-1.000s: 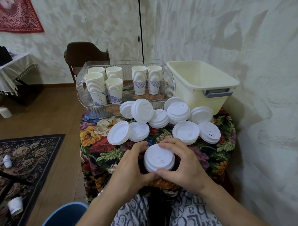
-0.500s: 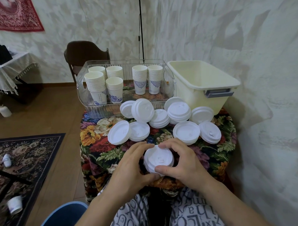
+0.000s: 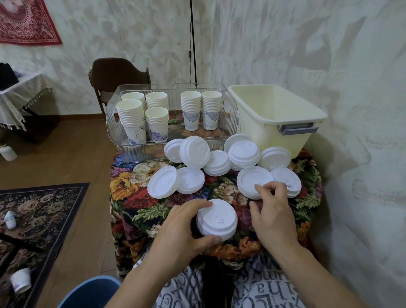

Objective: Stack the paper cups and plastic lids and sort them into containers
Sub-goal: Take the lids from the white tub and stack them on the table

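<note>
Your right hand (image 3: 272,211) has let go of the lid stack (image 3: 217,220) it cupped half a second ago and now sits up and to the right of it, fingers loosely curled and holding nothing, fingertips over the near edge of a flat lid pile (image 3: 253,182) at centre right. Your left hand (image 3: 184,228) alone grips the stack now, fingers curled over its top left, thumb under its lower edge. The stack stays at lower centre, on the near edge of the worktop (image 3: 134,202).

The lids are thin white plastic discs with raised rims and a small moulded sip tab; the loose lids (image 3: 195,151) lie in overlapping heaps across the middle of the frame, some tilted. The worktop wears a dense floral cloth. Above centre, a clear ribbed bin (image 3: 118,143) holds nested paper cups (image 3: 191,110) in upright columns, white with blue prints. To its right stands a smooth cream tub (image 3: 286,132) with a grey handle.
</note>
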